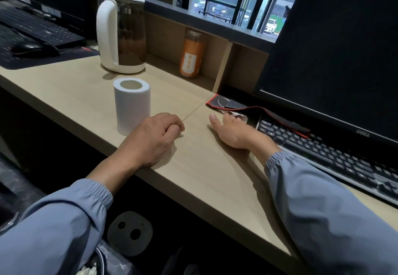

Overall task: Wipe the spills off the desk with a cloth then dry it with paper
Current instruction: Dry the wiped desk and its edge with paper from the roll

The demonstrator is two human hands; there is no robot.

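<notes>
A white paper roll [132, 107] stands upright on the light wooden desk [193, 178]. My left hand [153, 139] rests on the desk just right of the roll, fingers curled into a fist with nothing visible in it. My right hand [232, 130] lies farther right, thumb stretched out. Its fingers curl onto a small white wad [238, 116] at the lifted edge of a black, red-trimmed mouse pad [258, 111]. Whether the wad is cloth or paper I cannot tell. I see no wet patch on the desk.
A black keyboard [333, 156] and a large monitor [333, 48] fill the right side. A white kettle [120, 33] and an orange bottle [192, 55] stand at the back. Another keyboard [32, 25] and a mouse [32, 48] lie far left.
</notes>
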